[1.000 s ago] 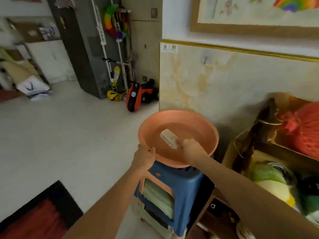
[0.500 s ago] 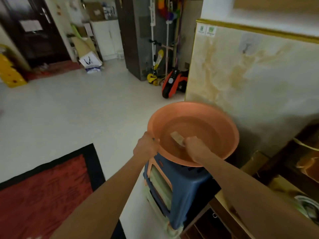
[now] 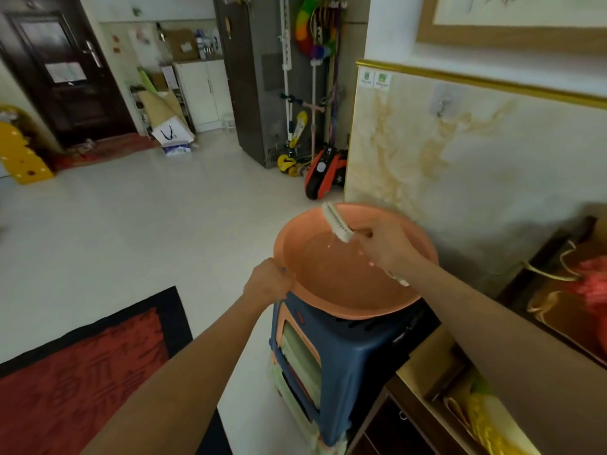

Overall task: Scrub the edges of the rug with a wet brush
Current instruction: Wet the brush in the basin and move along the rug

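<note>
Gripping the dripping brush [image 3: 338, 222] in the right hand [image 3: 384, 246], left hand [image 3: 267, 284] clutching the basin [image 3: 423, 257] rim at 9 o'clock, risks tipping it off the stool [image 3: 354, 356].

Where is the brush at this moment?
In the head view, right of centre: the right hand holds the brush above the orange basin, near its far rim.

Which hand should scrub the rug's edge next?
The right hand: it already grips the brush, lifted over the basin. The left hand holds the basin's rim.
</note>
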The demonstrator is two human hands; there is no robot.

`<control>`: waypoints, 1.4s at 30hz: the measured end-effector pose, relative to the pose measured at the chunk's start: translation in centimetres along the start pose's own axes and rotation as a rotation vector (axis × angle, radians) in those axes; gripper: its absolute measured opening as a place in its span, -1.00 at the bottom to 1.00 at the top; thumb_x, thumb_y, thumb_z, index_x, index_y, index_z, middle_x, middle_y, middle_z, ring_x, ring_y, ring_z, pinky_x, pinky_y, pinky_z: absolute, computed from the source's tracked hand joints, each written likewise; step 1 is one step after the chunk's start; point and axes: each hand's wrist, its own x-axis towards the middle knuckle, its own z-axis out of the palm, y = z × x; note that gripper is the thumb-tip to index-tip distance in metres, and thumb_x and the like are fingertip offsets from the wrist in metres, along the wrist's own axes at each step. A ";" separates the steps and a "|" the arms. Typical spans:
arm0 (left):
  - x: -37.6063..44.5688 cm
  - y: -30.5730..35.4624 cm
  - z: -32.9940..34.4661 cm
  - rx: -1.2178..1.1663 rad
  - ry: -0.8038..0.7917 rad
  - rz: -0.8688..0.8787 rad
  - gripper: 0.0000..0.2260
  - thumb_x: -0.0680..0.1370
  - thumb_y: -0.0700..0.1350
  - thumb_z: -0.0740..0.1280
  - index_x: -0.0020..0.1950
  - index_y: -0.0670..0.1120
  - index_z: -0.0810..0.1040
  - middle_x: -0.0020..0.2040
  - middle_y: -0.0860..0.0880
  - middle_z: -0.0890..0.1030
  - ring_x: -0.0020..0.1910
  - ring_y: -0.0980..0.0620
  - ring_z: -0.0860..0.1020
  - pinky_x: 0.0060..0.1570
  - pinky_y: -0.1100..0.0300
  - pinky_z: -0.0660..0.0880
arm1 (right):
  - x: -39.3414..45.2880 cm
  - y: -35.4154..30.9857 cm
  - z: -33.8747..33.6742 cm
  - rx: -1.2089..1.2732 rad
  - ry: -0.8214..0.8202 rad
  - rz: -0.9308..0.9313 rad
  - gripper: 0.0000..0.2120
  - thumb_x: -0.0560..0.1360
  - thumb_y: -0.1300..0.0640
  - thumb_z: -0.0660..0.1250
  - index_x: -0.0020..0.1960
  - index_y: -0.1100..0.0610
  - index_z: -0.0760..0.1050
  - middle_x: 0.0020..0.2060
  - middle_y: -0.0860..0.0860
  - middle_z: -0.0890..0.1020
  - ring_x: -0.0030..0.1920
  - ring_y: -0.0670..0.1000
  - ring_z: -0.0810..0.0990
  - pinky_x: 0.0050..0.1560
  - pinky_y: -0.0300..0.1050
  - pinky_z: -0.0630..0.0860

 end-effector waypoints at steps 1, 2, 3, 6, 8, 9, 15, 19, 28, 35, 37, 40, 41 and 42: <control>-0.1 0.0 -0.1 -0.012 0.014 -0.010 -0.71 0.60 -0.10 0.27 -0.32 -0.06 0.35 -0.26 -0.06 0.55 -0.06 -0.20 0.66 0.01 0.00 0.59 | 0.0 -0.2 -0.4 -0.029 0.064 -0.053 -0.74 0.57 0.21 0.29 0.23 0.06 0.59 -0.24 -0.06 0.63 -0.47 -0.18 0.41 -0.55 -0.39 0.31; -0.1 0.0 -0.1 -0.019 0.027 -0.007 -0.77 0.60 -0.06 0.28 -0.23 -0.11 0.45 -0.17 -0.10 0.60 -0.06 -0.18 0.66 0.03 0.00 0.60 | -0.1 -0.1 -0.6 -0.080 0.088 -0.086 -0.73 0.56 0.19 0.30 0.24 0.06 0.59 -0.18 -0.01 0.65 -0.45 -0.19 0.41 -0.54 -0.38 0.32; -0.2 0.1 -0.2 -0.006 0.040 -0.009 -0.79 0.60 -0.02 0.27 -0.10 -0.14 0.51 -0.07 -0.13 0.62 -0.05 -0.17 0.65 0.04 -0.02 0.60 | -0.3 0.3 -0.4 -0.168 0.056 -0.092 -0.75 0.56 0.19 0.30 0.20 0.07 0.61 -0.17 0.03 0.66 -0.42 -0.15 0.45 -0.52 -0.37 0.32; -0.9 0.5 -0.1 0.097 0.065 0.003 -0.79 0.61 0.06 0.23 -0.01 -0.08 0.48 0.01 -0.12 0.64 -0.05 -0.12 0.62 -0.03 0.04 0.57 | -1.3 2.2 1.0 -0.528 -0.234 0.084 -0.81 0.50 0.20 0.30 0.04 0.23 0.63 -0.25 0.08 0.60 -0.24 0.09 0.61 -0.32 -0.13 0.48; -1.1 0.7 0.1 0.160 0.070 0.013 -0.79 0.61 0.04 0.20 -0.03 -0.07 0.50 -0.01 -0.10 0.63 -0.09 -0.09 0.59 -0.12 0.09 0.51 | -1.5 2.2 1.2 -0.499 -0.177 0.078 -0.80 0.48 0.19 0.32 0.07 0.20 0.62 -0.21 0.10 0.62 -0.24 0.09 0.59 -0.30 -0.09 0.51; -1.2 0.8 0.1 0.173 0.070 0.009 -0.80 0.61 0.03 0.20 -0.01 -0.07 0.51 0.00 -0.10 0.63 -0.09 -0.08 0.58 -0.13 0.10 0.49 | -1.4 1.4 0.9 -0.457 -0.101 0.020 -0.80 0.50 0.19 0.31 0.09 0.17 0.62 -0.19 0.10 0.63 -0.25 0.08 0.58 -0.32 -0.11 0.48; -2.7 0.4 0.0 0.215 0.031 0.008 -0.65 0.63 0.05 0.19 0.31 -0.12 0.50 0.11 -0.03 0.56 -0.04 -0.01 0.46 -0.06 0.14 0.43 | -2.5 0.0 1.4 -0.533 -0.197 0.085 -0.76 0.59 0.13 0.23 -0.17 0.25 0.52 -0.33 0.07 0.54 -0.32 0.08 0.55 -0.34 -0.11 0.46; -4.5 -1.1 -2.0 0.275 0.021 0.047 -0.61 0.62 0.06 0.22 0.34 -0.14 0.47 0.27 -0.08 0.52 0.12 -0.06 0.50 0.05 0.09 0.45 | -3.1 -1.4 2.3 -0.315 -0.085 0.127 -0.91 0.54 0.30 0.22 -0.10 0.25 0.49 -0.19 0.16 0.64 -0.35 0.05 0.54 -0.42 -0.18 0.39; -15.3 -17.5 -12.1 0.201 0.096 -0.128 -0.63 0.61 0.03 0.24 0.33 -0.15 0.52 0.35 -0.11 0.50 0.30 -0.11 0.47 0.26 0.05 0.42 | -11.6 -19.4 15.0 0.662 -0.382 0.164 -0.82 0.64 0.33 0.02 0.04 0.33 0.40 -0.34 0.19 0.55 -0.63 -0.08 0.42 -0.60 -0.27 0.34; -37.5 -40.4 -21.2 -0.437 0.528 -0.424 -0.77 0.62 0.02 0.28 0.03 -0.12 0.60 -0.01 -0.11 0.65 0.00 -0.08 0.61 0.08 0.08 0.53 | -28.9 -37.7 34.5 0.650 -0.832 0.008 -0.75 0.63 0.33 0.06 -0.06 0.37 0.48 -0.35 0.19 0.56 -0.59 -0.04 0.39 -0.56 -0.20 0.34; -45.6 -46.8 -23.5 -0.671 0.710 -0.524 -0.79 0.62 0.06 0.29 0.06 -0.07 0.57 -0.07 -0.06 0.61 -0.09 -0.02 0.59 -0.01 0.10 0.57 | -36.7 -43.3 40.3 0.674 -1.010 -0.017 -0.76 0.63 0.33 0.07 -0.10 0.35 0.47 -0.33 0.21 0.54 -0.61 -0.05 0.38 -0.59 -0.22 0.30; -55.8 -54.6 -25.6 -0.894 0.903 -0.648 -0.65 0.57 0.17 0.32 0.05 -0.11 0.57 -0.11 -0.04 0.58 -0.10 -0.02 0.59 -0.02 0.13 0.55 | -47.3 -49.7 46.3 0.655 -1.248 -0.084 -0.77 0.62 0.32 0.07 -0.11 0.32 0.46 -0.32 0.21 0.55 -0.59 -0.05 0.39 -0.56 -0.23 0.28; -59.3 -56.7 -26.2 -0.951 0.969 -0.691 -0.55 0.52 0.24 0.34 0.09 -0.15 0.58 -0.05 -0.08 0.63 -0.01 -0.08 0.63 0.08 0.06 0.57 | -50.8 -51.6 48.1 0.636 -1.324 -0.109 -0.78 0.62 0.31 0.08 -0.09 0.30 0.46 -0.31 0.21 0.55 -0.56 -0.03 0.40 -0.54 -0.21 0.28; -63.1 -59.5 -26.8 -0.992 1.048 -0.733 -0.43 0.43 0.31 0.37 0.12 -0.17 0.60 0.01 -0.12 0.65 0.07 -0.13 0.63 0.15 -0.02 0.57 | -54.7 -53.9 49.9 0.613 -1.407 -0.132 -0.79 0.62 0.30 0.09 -0.09 0.29 0.46 -0.30 0.21 0.56 -0.53 -0.01 0.40 -0.53 -0.20 0.29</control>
